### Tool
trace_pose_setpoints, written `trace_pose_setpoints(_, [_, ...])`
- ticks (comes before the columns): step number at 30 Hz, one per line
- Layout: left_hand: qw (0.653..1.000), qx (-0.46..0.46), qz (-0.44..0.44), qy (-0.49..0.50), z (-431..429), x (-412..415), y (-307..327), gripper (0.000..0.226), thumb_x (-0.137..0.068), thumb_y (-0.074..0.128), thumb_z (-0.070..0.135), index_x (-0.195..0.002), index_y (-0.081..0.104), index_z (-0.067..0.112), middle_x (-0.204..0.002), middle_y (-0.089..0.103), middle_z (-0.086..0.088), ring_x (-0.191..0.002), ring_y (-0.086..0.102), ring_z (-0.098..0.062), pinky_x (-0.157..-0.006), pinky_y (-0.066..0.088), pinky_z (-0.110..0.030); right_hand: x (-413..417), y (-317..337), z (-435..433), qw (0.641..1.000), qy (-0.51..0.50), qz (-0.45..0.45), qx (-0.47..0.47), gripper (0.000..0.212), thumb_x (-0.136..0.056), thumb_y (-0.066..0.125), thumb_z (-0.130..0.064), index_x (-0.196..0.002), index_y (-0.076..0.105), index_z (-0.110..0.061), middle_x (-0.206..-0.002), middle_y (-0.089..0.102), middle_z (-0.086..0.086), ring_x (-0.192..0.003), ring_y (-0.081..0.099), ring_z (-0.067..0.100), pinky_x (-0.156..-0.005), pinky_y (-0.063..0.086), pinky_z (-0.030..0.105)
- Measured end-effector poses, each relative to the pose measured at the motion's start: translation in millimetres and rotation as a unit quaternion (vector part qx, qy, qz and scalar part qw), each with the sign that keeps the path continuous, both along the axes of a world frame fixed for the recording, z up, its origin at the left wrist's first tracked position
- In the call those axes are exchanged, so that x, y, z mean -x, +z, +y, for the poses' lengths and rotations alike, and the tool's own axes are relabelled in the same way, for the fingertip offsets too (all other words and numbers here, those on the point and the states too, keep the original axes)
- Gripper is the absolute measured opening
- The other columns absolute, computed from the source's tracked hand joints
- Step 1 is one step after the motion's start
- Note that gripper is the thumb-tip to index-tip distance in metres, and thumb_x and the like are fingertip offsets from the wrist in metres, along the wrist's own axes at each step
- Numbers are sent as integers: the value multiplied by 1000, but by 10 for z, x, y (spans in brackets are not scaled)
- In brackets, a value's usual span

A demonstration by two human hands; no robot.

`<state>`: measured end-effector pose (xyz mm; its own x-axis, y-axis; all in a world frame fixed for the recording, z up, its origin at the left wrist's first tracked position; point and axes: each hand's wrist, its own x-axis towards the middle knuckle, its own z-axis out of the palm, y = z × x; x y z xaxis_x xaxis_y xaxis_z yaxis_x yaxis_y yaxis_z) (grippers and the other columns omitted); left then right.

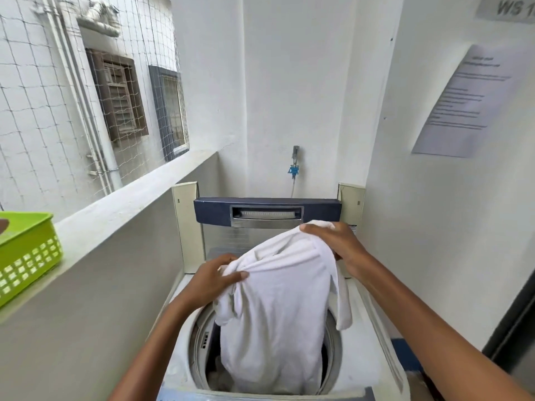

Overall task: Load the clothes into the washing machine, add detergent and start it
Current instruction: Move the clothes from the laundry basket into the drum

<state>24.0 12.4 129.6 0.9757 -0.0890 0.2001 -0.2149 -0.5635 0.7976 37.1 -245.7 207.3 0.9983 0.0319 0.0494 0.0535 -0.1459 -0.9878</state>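
White cloth [278, 299] hung halfway into washer drum [199, 340] | left hand [215, 280] bunched it tight, right hand [333, 244] gripped the top | its loose side flap could've stayed outside the drum, tbh

Grey sign [509, 8]: "WS 1", cut off by the picture's right edge; top of the right wall.
Paper notice [466, 102]: printed lines, too blurred to read; right wall, below the sign.
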Motion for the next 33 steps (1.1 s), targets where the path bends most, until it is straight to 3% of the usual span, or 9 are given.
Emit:
trace_pose_setpoints(3, [995,83,28,40,6,12,33,20,-68,81,26,-84,69,22,-80,65,17,-69,57,0,-67,45,-21,8,10,-50,997,25,-14,66,17,-72,79,-19,-85,69,-15,-64,64,-14,-54,58,-4,-44,39,7])
trace_pose_setpoints(7, [960,241,132,51,112,41,116,12,-80,69,10,-92,72,8,-71,67,-2,-51,60,-5,-48,47,-15,-48,60,-163,978,-1,-47,205,46,-47,85,-27,-72,52,-7,-70,44,3,-66,43,16,-61,27,26])
trace_pose_setpoints(10, [982,150,55,103,171,-18,200,15,-90,56,8,-81,68,7,-62,62,0,-54,55,-10,-49,42,-17,-56,58,-250,974,7,-54,219,42,-54,82,-17,-73,48,-2,-74,38,7,-69,36,17,-64,20,29])
trace_pose_setpoints(14, [991,119,-10,56,102,-1,283,27,-99,41,17,-103,58,-3,-91,58,-8,-83,51,-17,-69,39,-26,12,88,-341,979,-19,-64,191,47,-52,73,-24,-81,54,8,-73,45,7,-69,40,17,-55,23,25])
trace_pose_setpoints(17, [988,153,4,-11,47,91,334,26,-89,57,34,-108,49,17,-96,57,4,-85,56,-6,-70,45,-13,43,166,-475,985,-4,-38,169,46,-62,79,-21,-95,61,6,-74,49,7,-67,45,17,-51,28,23])
trace_pose_setpoints(21, [993,102,-29,-45,179,113,448,78,-52,83,31,-116,39,30,-112,57,8,-94,60,-6,-81,51,-16,133,323,-649,971,32,-4,238,7,-75,71,-6,-75,65,-11,-59,46,1,-52,40,15,-42,30,19])
trace_pose_setpoints(27, [990,-53,-129,14,530,160,664,19,-78,67,15,-88,60,29,-94,65,14,-88,57,-4,-68,37,-3,225,479,-974,968,-82,-90,217,10,-84,58,3,-80,64,-4,-58,45,4,-50,39,17,-32,32,12])
trace_pose_setpoints(30, [981,-93,-146,88,719,178,710,12,-89,57,6,-94,68,7,-100,65,-12,-91,57,-21,-64,36,-1,263,416,-1056,967,-116,-98,207,28,-86,60,-7,-58,55,-12,-50,40,1,-47,35,15,-34,31,15])
trace_pose_setpoints(33, [973,-130,-142,127,716,246,693,19,-94,52,18,-82,66,15,-85,64,-16,-79,58,-27,-64,41,-17,298,305,-1008,948,-156,-124,247,45,-89,57,-23,-51,35,-17,-49,32,2,-52,35,21,-47,27,27])
